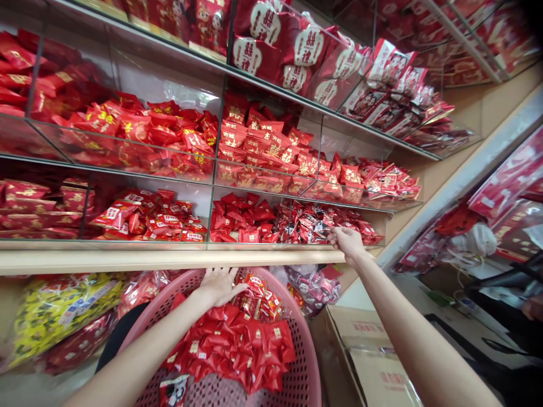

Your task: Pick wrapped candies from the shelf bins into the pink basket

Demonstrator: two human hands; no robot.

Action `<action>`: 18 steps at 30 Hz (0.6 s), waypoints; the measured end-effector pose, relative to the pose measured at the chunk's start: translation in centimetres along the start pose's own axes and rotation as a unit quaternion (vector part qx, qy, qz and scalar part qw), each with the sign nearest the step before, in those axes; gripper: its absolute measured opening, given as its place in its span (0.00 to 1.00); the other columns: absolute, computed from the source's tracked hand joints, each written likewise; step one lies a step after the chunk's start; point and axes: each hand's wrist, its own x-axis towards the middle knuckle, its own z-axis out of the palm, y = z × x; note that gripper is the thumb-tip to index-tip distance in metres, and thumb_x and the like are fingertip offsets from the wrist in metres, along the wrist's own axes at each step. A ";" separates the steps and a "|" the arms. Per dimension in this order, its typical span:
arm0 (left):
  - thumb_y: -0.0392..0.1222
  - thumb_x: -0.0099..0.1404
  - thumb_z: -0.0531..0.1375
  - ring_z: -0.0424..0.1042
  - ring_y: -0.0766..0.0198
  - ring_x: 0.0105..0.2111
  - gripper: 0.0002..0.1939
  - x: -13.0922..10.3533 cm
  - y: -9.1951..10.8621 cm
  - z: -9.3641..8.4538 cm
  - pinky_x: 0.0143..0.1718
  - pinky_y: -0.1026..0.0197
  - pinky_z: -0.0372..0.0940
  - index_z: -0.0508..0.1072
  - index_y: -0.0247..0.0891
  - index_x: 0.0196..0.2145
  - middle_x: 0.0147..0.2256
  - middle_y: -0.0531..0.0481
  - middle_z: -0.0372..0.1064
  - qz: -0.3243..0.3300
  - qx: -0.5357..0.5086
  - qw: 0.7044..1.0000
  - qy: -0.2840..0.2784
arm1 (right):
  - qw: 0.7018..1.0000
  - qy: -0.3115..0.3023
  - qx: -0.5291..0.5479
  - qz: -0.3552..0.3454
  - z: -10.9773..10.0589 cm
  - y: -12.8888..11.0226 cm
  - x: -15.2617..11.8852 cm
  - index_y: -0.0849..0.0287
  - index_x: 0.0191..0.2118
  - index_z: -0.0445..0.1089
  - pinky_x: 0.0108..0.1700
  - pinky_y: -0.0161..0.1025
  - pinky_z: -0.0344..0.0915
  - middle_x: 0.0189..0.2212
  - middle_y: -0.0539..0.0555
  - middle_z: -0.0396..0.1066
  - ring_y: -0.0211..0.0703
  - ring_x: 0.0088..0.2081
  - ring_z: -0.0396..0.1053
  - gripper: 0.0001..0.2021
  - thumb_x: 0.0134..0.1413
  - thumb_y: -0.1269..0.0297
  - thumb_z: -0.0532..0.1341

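My left hand (221,285) is spread open at the far side of a pink perforated basket (307,345), over the red packets in it. Many shiny red packets (237,345) fill the basket, with a dark-and-red packet (173,391) near its lower left. Up at the right, my right hand (345,240) reaches to the front of the lowest shelf compartment, its fingers pinched beside black-and-red packets (311,223). What those fingers hold, if anything, is too small to make out.
Glass-fronted shelves (169,246) with red packets rise in front. Below them, a yellow bag (63,311) lies at the left. Cardboard boxes (377,362) stand right of the basket. Further right hang red packages (509,181), with a black bag (500,294) below.
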 end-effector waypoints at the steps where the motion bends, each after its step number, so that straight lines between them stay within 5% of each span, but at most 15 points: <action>1: 0.67 0.59 0.34 0.58 0.41 0.53 0.42 0.0 0.0 -0.1 0.52 0.41 0.48 0.58 0.32 0.57 0.55 0.33 0.58 0.000 -0.001 1.000 -0.001 | 1.000 0.003 -0.002 -0.009 -0.2 -0.1 0.0 0.63 0.19 0.64 0.13 0.25 0.52 0.13 0.48 0.64 0.29 0.14 0.58 0.07 0.41 0.70 0.62; 7: 0.68 0.58 0.35 0.59 0.41 0.52 0.43 0.0 0.1 -0.1 0.51 0.41 0.49 0.57 0.34 0.57 0.53 0.33 0.60 -0.007 -0.006 1.000 -0.004 | 0.999 -0.014 0.044 -0.024 -1.2 -0.8 -2.6 0.61 0.23 0.64 0.18 0.25 0.56 0.18 0.47 0.65 0.28 0.18 0.59 0.08 0.40 0.63 0.63; 12: 0.69 0.57 0.36 0.57 0.42 0.53 0.43 -0.1 0.3 -0.3 0.52 0.42 0.49 0.56 0.34 0.58 0.55 0.34 0.58 -0.013 -0.009 1.000 -0.010 | 0.983 -0.170 0.042 0.050 -0.5 -0.4 -11.7 0.61 0.25 0.64 0.18 0.25 0.54 0.18 0.46 0.63 0.28 0.17 0.56 0.12 0.44 0.58 0.63; 15: 0.68 0.59 0.36 0.57 0.42 0.53 0.42 -0.3 0.5 -0.6 0.52 0.42 0.49 0.56 0.34 0.58 0.56 0.34 0.57 -0.014 -0.001 1.000 -0.021 | 0.942 -0.294 0.036 0.160 1.1 1.6 -18.5 0.61 0.29 0.64 0.18 0.24 0.52 0.18 0.45 0.64 0.27 0.17 0.57 0.13 0.47 0.54 0.61; 18: 0.67 0.59 0.36 0.56 0.43 0.55 0.41 -0.4 0.6 -0.8 0.53 0.42 0.47 0.57 0.34 0.57 0.56 0.34 0.56 -0.011 0.003 1.000 -0.023 | 0.868 -0.409 0.009 0.283 3.2 5.4 -24.0 0.62 0.27 0.63 0.15 0.25 0.50 0.15 0.46 0.65 0.26 0.13 0.56 0.14 0.45 0.55 0.61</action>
